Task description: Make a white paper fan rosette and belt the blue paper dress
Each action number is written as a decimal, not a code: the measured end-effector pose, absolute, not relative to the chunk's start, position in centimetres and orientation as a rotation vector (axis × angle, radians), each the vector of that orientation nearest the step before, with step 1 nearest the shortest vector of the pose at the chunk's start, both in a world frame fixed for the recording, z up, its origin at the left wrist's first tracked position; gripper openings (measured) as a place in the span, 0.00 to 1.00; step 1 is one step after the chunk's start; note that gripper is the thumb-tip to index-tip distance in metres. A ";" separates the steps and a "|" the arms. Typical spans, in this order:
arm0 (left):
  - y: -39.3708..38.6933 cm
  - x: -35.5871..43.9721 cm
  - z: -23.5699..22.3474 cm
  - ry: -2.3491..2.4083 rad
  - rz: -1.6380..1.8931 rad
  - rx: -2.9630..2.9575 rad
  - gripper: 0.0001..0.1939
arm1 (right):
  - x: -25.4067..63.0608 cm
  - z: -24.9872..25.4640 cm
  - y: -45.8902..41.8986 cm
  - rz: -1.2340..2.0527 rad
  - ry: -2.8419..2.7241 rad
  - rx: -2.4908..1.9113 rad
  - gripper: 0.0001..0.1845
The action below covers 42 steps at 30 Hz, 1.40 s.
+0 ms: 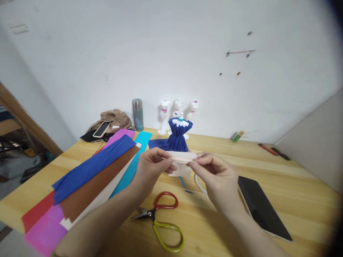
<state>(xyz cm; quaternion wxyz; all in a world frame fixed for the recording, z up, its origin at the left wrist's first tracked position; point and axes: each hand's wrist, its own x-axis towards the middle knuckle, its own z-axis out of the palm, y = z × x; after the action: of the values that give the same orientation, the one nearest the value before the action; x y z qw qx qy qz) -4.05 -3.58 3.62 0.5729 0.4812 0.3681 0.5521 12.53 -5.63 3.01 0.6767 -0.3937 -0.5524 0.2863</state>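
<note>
Between my two hands a small piece of whitish paper (183,160) is stretched level above the table, with a fold along its middle. My left hand (154,167) pinches its left end between thumb and fingers. At the other end my right hand (214,175) pinches it the same way. Just behind stands a small white dress form (181,123) wearing a gathered dark blue paper dress (178,137). Scissors (151,214) with one red and one yellow handle lie below the hands, blades pointing left. A white ring, perhaps a tape roll (199,184), is partly hidden by my right hand.
Crepe paper sheets in several colours, a blue one (93,167) on top, cover the left side. A tablet (264,207) lies at right. Against the wall stand three bare white dress forms (163,114) and a flask (138,115). A phone (102,129) rests by brown cloth (116,117).
</note>
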 end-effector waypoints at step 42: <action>-3.1 -4.8 1.9 0.909 1.631 1.886 0.11 | 13.0 1.7 -5.1 0.460 -1.388 -1.006 0.08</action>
<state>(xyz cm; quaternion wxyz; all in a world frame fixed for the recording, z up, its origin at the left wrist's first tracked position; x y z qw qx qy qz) -4.80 -3.15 1.92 0.2415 0.6897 0.3325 0.5962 12.99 -5.09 1.69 0.6312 -0.4396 -0.6065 0.2012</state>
